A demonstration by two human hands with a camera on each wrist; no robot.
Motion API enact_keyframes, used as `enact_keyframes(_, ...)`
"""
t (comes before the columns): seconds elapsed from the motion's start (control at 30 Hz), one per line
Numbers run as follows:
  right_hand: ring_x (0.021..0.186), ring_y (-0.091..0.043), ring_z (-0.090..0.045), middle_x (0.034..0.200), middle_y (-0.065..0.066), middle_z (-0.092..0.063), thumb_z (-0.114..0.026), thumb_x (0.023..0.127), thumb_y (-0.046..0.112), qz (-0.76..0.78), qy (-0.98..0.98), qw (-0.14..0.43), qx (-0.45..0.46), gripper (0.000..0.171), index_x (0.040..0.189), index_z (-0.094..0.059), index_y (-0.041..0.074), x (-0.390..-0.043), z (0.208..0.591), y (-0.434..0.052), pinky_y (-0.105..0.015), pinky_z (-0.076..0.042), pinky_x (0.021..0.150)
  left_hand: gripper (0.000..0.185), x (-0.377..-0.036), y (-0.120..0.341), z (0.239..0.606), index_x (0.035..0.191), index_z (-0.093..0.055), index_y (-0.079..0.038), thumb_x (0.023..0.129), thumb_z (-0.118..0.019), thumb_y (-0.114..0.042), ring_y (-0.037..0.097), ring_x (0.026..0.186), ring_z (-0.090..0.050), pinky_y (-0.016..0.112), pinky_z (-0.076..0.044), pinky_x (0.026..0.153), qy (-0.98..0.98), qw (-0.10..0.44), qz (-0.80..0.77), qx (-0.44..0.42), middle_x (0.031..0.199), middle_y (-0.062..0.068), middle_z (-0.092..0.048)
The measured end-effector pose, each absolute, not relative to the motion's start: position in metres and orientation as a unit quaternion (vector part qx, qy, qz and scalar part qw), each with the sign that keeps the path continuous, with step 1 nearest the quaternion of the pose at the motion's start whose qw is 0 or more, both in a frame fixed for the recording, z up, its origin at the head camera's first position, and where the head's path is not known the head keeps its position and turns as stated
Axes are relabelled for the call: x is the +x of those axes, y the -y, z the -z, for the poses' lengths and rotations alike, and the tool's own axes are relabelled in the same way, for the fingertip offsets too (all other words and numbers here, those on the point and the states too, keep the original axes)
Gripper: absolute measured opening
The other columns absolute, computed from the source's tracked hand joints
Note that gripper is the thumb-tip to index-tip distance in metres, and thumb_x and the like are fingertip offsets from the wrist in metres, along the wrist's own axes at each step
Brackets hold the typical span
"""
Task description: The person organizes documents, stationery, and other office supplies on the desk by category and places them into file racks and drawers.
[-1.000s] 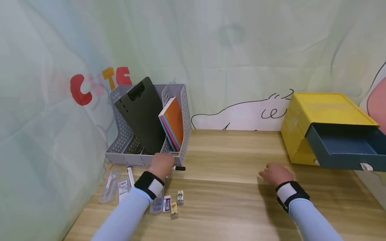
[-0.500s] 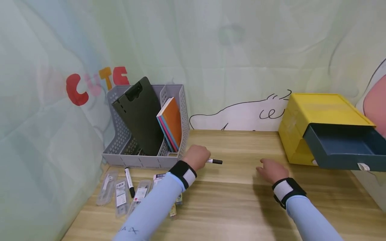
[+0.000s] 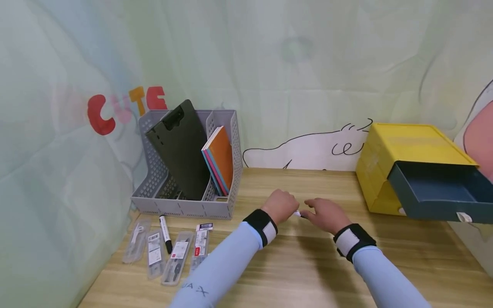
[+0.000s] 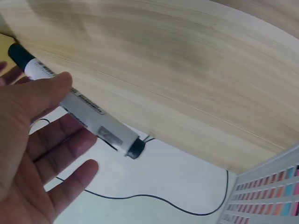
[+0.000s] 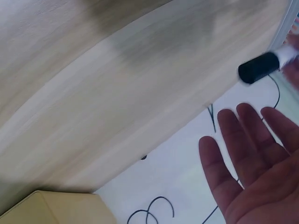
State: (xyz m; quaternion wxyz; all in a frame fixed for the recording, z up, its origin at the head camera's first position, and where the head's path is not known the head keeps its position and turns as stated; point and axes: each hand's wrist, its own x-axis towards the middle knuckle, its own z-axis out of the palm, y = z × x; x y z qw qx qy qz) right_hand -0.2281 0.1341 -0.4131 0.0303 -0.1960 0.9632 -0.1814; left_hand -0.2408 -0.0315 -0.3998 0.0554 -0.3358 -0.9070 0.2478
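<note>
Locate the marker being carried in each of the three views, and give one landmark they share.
Head: the marker shows as a short white piece at centre, between the left hand and right hand.
Left wrist: it crosses the left part, pinched under the thumb, black ends showing.
Right wrist: only a black end and some white barrel, at the upper right edge.
Shared landmark: the wooden table.

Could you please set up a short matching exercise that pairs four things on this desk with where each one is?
Things:
1. marker
2. clipboard
3. drawer
4. packets

Places:
A. pulled out of the yellow box
B. flat on the desk in front of the gray file rack
C. held in the left hand
D. leaning inside the rack

Pairs: 1-C, 2-D, 3-A, 4-B
</note>
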Motion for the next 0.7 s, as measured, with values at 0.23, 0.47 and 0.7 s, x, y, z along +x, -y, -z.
enact_keyframes(0.23,0.066,-0.016,-0.058,0.077,-0.002,-0.068,-0.072,0.091,0.024,0.173,-0.952,-0.018,-0.254,0.019,0.095,-0.075,0.006,-0.231,0.410,-0.123,-0.037,-0.052,0.065,0.013,-0.237,0.030,0.393,0.106,-0.073,-0.027,0.098,-0.063,-0.030,0.010,0.083,-0.064,0.026,-0.053,0.073,0.897,0.085,-0.242,-0.360,0.090,-0.008,-0.070)
enact_keyframes(0.47,0.067,-0.015,-0.058,0.080,-0.003,-0.070,-0.073,0.090,0.017,0.169,-0.955,0.012,-0.242,0.014,0.096,-0.076,0.004,-0.231,0.409,-0.127,-0.038,-0.054,0.069,0.012,-0.238,0.028,0.393,0.106,-0.073,-0.025,0.098,-0.065,-0.026,0.012,0.083,-0.064,0.028,-0.052,0.071,0.901,0.083,-0.212,-0.369,0.091,-0.006,-0.069)
enact_keyframes(0.7,0.064,-0.015,-0.055,0.074,0.001,-0.066,-0.072,0.090,0.014,0.153,-0.964,0.032,-0.217,0.009,0.089,-0.075,0.006,-0.230,0.403,-0.135,-0.035,-0.050,0.063,0.011,-0.246,0.032,0.396,0.105,-0.073,-0.023,0.096,-0.068,-0.023,0.013,0.083,-0.064,0.028,-0.052,0.072,0.911,0.071,-0.202,-0.354,0.093,-0.005,-0.070)
